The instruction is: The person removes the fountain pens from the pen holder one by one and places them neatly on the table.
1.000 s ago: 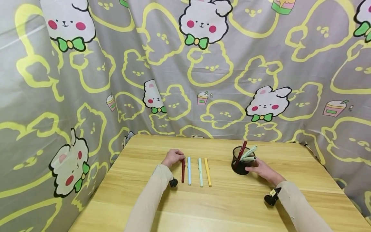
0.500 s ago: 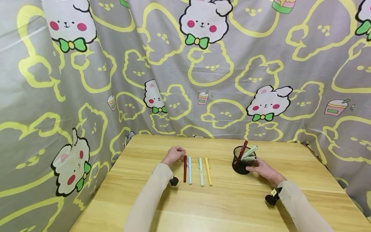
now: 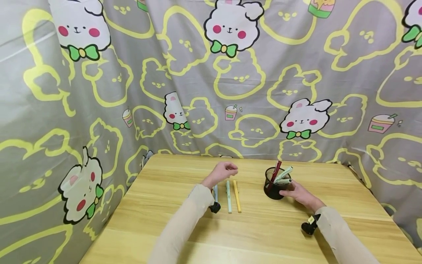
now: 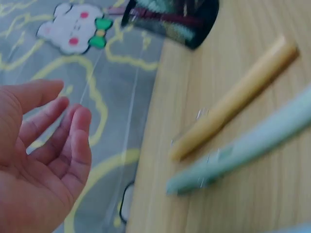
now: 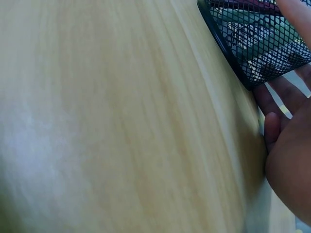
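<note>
Right of centre in the head view, my right hand (image 3: 298,194) is wrapped round the black mesh pen cup (image 3: 273,187), fingers curled against its side, so it's gripping the cup. That cup sits on the wooden table (image 3: 263,234) with a dark red pen (image 3: 275,171) and a couple of pale green ones (image 3: 284,175) poking out the top.

My left hand (image 3: 221,172) hangs just above the table near the middle of the frame, over the top ends of the loose pens, fingers loosely curled and holding nothing. The left wrist view backs that up, bare palm. Below it lie a light blue pen (image 3: 215,193) half hidden by my sleeve, a mint green pen (image 3: 228,196) and a yellow pen (image 3: 237,195), side by side, close but not touching.
</note>
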Action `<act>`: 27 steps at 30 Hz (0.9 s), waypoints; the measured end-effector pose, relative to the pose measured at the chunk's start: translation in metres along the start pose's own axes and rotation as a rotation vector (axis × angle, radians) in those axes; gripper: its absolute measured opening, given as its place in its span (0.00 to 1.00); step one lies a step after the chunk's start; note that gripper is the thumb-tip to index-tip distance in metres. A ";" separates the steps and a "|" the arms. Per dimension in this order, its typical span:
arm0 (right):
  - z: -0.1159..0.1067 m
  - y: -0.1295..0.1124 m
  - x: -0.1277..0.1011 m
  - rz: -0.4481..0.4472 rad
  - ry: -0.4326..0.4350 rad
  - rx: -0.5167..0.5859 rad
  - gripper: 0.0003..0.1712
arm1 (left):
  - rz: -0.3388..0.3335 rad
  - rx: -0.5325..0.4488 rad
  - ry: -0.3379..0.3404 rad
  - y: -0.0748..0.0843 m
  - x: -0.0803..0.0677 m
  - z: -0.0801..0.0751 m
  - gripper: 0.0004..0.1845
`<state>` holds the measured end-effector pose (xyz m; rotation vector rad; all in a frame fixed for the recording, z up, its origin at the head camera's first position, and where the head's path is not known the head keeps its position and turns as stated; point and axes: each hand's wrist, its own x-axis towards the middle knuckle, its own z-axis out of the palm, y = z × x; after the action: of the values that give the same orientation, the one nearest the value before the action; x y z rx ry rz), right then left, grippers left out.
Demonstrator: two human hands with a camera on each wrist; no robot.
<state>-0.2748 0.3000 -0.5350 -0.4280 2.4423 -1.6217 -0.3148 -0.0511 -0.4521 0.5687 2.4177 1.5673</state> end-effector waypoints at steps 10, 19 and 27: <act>-0.002 0.001 -0.001 0.021 0.006 0.023 0.42 | 0.134 -0.062 -0.046 0.019 0.016 0.058 0.10; 0.000 0.004 0.000 0.014 0.006 0.006 0.41 | 0.153 -0.102 -0.092 0.039 0.023 0.095 0.11; 0.001 0.003 0.002 -0.030 -0.010 0.022 0.40 | 0.171 -0.060 -0.053 0.041 0.031 0.110 0.08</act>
<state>-0.2769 0.2996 -0.5381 -0.4705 2.4195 -1.6531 -0.2941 0.0679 -0.4595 0.8143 2.3280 1.6613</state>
